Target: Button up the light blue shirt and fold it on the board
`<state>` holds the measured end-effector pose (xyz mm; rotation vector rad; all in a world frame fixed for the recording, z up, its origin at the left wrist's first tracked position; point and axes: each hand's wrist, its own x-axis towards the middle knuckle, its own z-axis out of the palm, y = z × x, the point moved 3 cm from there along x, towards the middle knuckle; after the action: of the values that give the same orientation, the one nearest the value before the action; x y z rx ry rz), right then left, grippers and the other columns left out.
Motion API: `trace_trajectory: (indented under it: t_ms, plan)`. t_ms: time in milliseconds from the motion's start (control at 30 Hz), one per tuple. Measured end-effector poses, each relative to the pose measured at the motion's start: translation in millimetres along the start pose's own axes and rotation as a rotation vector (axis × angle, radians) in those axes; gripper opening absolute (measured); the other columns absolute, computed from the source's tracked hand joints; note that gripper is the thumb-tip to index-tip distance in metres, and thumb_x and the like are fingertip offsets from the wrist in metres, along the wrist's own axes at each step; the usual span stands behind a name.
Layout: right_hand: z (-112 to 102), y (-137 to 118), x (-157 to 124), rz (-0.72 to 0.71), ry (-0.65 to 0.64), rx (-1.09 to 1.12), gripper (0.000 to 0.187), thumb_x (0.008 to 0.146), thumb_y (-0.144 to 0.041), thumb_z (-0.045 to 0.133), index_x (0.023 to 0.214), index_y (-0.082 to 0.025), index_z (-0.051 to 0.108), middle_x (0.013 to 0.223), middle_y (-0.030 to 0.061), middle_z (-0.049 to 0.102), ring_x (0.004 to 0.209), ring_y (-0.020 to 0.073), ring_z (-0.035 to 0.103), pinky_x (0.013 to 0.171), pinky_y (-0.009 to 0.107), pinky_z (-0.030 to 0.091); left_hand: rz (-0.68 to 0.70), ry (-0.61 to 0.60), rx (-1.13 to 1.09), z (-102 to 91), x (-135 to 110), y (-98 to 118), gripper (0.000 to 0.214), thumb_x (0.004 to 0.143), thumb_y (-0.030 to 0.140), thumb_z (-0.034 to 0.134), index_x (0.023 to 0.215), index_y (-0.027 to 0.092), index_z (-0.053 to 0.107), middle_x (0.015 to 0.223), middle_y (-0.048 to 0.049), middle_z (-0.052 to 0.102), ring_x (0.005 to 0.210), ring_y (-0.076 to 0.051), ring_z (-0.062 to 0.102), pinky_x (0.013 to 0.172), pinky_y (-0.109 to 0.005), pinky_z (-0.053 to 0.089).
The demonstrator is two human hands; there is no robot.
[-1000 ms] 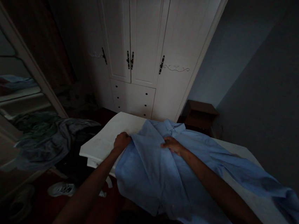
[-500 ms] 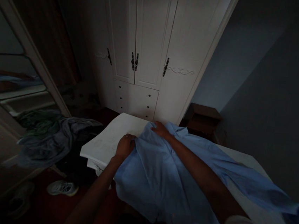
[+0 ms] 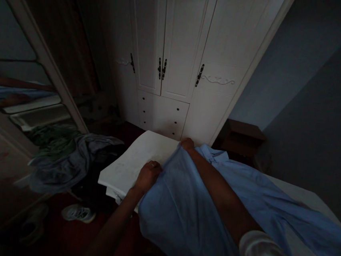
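A light blue collared shirt (image 3: 178,201) is spread over a white table (image 3: 134,156), with part of it hanging off the near edge. My left hand (image 3: 148,176) is closed on the shirt's left edge, close to the table's left end. Farther away, my right hand (image 3: 187,144) grips the same edge near the table's far side. Between the two hands the cloth runs in a fairly straight line. The collar (image 3: 216,154) lies to the right of my right hand, and a sleeve (image 3: 309,222) stretches toward the right.
A white wardrobe (image 3: 178,44) with drawers stands beyond the table. Clothes (image 3: 64,162) are heaped at the left below a mirror (image 3: 21,73). A sneaker (image 3: 78,213) rests on the red floor. A brown nightstand (image 3: 243,137) is at the back right.
My right hand has moved to the far side of the table, drawing the shirt's edge with it into a straighter line. My left hand keeps its hold; the view has shifted slightly.
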<state>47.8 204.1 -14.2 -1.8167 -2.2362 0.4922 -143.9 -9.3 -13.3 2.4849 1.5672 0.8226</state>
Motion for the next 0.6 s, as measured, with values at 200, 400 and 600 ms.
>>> trace_trajectory:
  t_ms: [200,400,600]
  plan:
    - [4.8,-1.6,-6.9,-0.02,0.096,-0.105,0.033,0.096,-0.023,0.046,0.124,-0.013,0.06,0.125,0.0142,0.063,0.119,0.0208,0.056,0.101,0.029,0.039,-0.07,-0.027,-0.012,-2.7,5.5,4.1,0.023,0.083,0.014,0.053,0.09,0.016,0.074,0.1,-0.0124,0.066,0.097,-0.024,0.059,0.09,-0.039,0.048]
    - [-2.4,-7.9,-11.5,-0.292,-0.015,-0.188,0.045,0.087,-0.004,0.047,0.124,-0.022,0.065,0.137,0.0059,0.058,0.129,0.0194,0.047,0.109,0.031,0.031,-0.38,-0.052,-0.237,-10.7,22.2,-4.1,0.03,0.094,0.024,0.04,0.106,0.017,0.067,0.093,-0.0076,0.072,0.086,-0.018,0.066,0.081,-0.029,0.048]
    - [-15.8,-3.1,-4.3,-0.41,-0.112,-0.269,0.036,0.087,-0.006,0.051,0.11,-0.024,0.073,0.127,0.0054,0.066,0.124,0.021,0.052,0.108,0.035,0.03,-0.479,-0.237,-0.145,-3.7,43.7,-14.0,0.027,0.091,0.03,0.049,0.087,0.019,0.073,0.096,-0.01,0.074,0.092,-0.022,0.068,0.078,-0.028,0.046]
